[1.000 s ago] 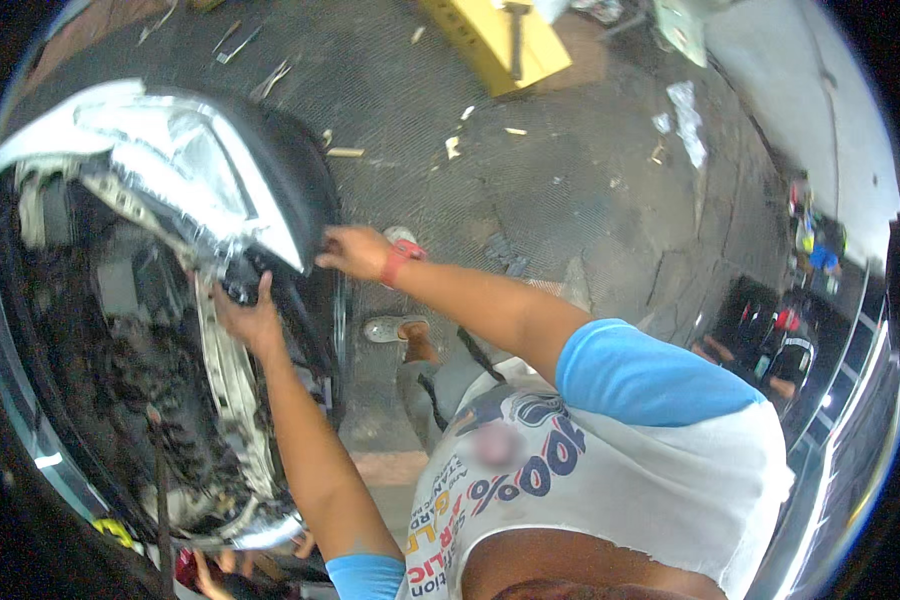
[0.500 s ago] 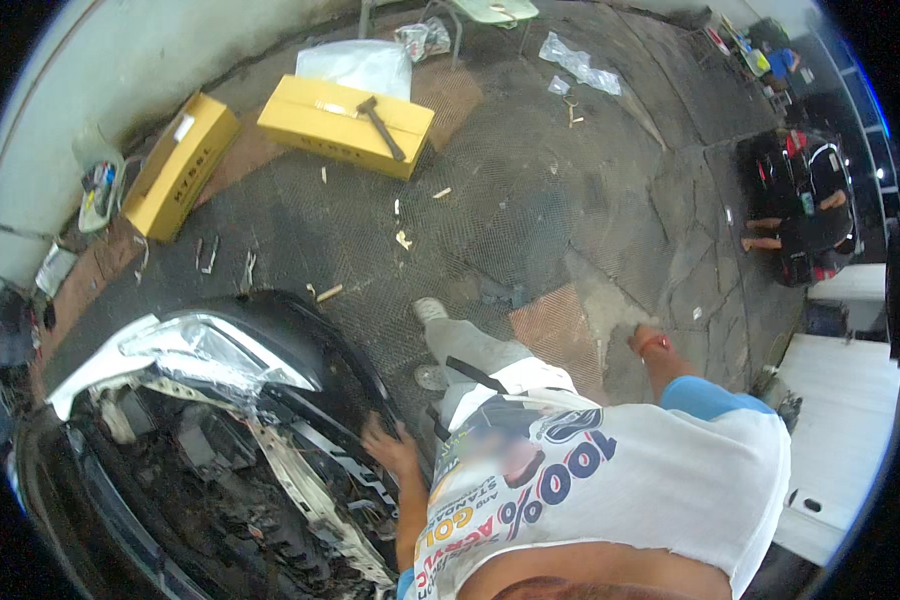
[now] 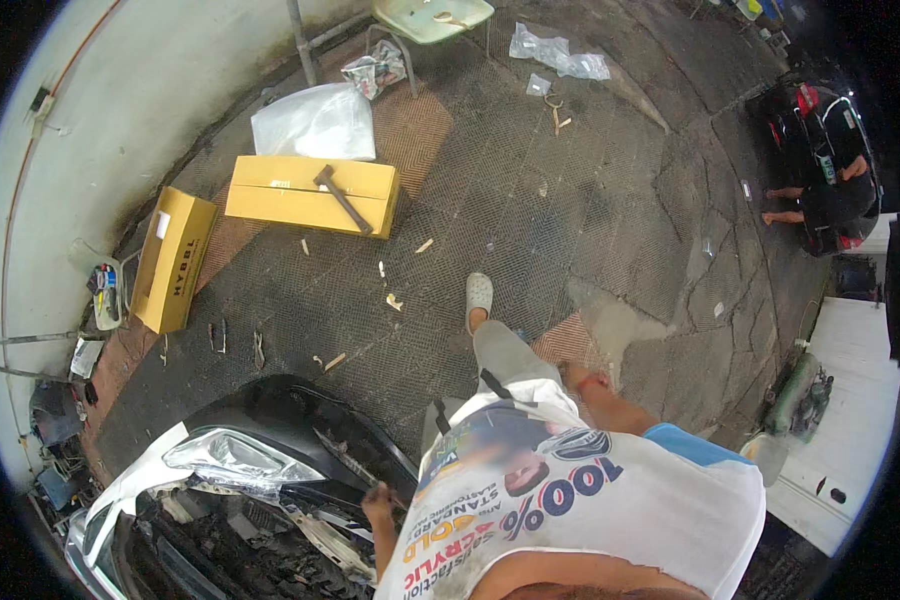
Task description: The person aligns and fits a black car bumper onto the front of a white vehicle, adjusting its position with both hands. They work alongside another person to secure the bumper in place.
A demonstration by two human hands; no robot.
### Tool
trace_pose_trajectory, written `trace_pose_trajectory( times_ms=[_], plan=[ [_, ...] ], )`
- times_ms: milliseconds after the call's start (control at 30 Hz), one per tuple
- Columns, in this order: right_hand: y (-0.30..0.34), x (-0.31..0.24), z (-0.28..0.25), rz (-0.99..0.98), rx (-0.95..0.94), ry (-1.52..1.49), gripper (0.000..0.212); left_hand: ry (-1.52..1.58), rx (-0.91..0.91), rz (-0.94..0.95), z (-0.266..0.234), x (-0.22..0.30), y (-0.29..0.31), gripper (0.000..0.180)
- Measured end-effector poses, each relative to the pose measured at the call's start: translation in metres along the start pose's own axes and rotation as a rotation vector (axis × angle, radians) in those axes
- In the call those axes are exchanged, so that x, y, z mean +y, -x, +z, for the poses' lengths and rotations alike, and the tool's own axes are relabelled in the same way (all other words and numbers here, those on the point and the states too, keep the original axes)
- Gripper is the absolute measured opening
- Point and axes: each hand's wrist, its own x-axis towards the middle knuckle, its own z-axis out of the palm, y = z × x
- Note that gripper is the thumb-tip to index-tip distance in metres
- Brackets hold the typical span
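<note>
My left hand [image 3: 378,503] is low over the black fender [image 3: 270,405] of a car, its fingers bent in at the fender's inner edge. A narrow dark strip [image 3: 345,460] runs up to these fingers; whether it is a loose piece or part of the fender I cannot make out. My right hand [image 3: 580,380] hangs by my right thigh, loosely spread, with nothing seen in it. The clear headlight [image 3: 240,455] sits in the car's front corner, beside the opened engine bay [image 3: 240,545].
A hammer [image 3: 342,198] lies on a long yellow box [image 3: 270,205], and another yellow box [image 3: 178,265] stands by the wall. Small scraps and tools [image 3: 220,338] dot the floor. A green chair [image 3: 430,20] is at the back. Right, a person [image 3: 820,215] is beside a dark car [image 3: 795,130].
My view has shifted, so the boxes and car appear lower. My left hand's spread fingers have drawn in at the fender. My right hand has come closer to my leg, and one foot has stepped forward.
</note>
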Motion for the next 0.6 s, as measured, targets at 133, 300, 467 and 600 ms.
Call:
trace_pose_trajectory(
  times_ms=[133,300,467,600],
  plan=[
    [-0.102,-0.084,-0.16,-0.07,0.227,-0.196,0.057,0.038,0.193,-0.048,0.075,0.143,-0.079,0.043],
    [-0.194,-0.163,-0.353,-0.138,0.26,-0.319,0.055,-0.338,-0.042,0.208,0.203,0.384,-0.109,0.053],
    [-0.249,-0.219,-0.468,-0.215,0.203,-0.422,0.058,-0.341,-0.09,0.171,0.258,0.438,-0.167,0.054],
    [-0.274,-0.261,-0.496,-0.24,0.245,-0.256,0.062,-0.28,-0.199,-0.274,0.256,0.33,-0.236,0.063]
  ],
)
